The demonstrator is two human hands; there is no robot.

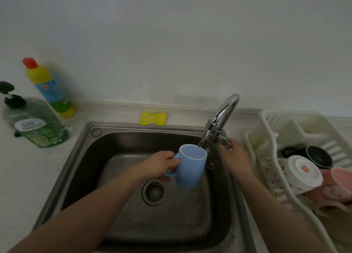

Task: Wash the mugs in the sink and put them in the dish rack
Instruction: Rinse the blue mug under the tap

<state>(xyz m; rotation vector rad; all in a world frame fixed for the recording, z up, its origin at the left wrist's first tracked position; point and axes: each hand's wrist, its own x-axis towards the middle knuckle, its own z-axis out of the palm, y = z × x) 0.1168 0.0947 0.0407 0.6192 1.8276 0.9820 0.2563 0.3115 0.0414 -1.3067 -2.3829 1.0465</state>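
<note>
The left hand (163, 163) holds a light blue mug (191, 167) by its handle, near the middle of the frame. The fingers curl round the handle. The mug is tilted and its open top faces up and back. It hangs over the metal sink (122, 169), above the round drain (154, 192). Water runs from the shiny tap (224, 112) into the mug.

The right hand (235, 157) is at the base of the tap, just right of the mug. Its fingers touch the tap handle (223, 140), but how tightly they hold it is hard to see.

On the right side of the frame sits a white dish rack (274, 123). Three mugs lie in it, upside down or on their sides. A black mug (318, 156) is at the back. A white mug (302, 171) has a small red sticker on its bottom, and the writing there is too small to read. A pink mug (341, 186) is at the right edge.

In the upper left stands a yellow bottle (48, 87) with a red cap and a blue label. Next to it, at the left edge, is a green soap bottle (41, 128) with a black pump. Both labels are too blurry to read. A yellow sponge (153, 118) lies on the counter behind the sink.
</note>
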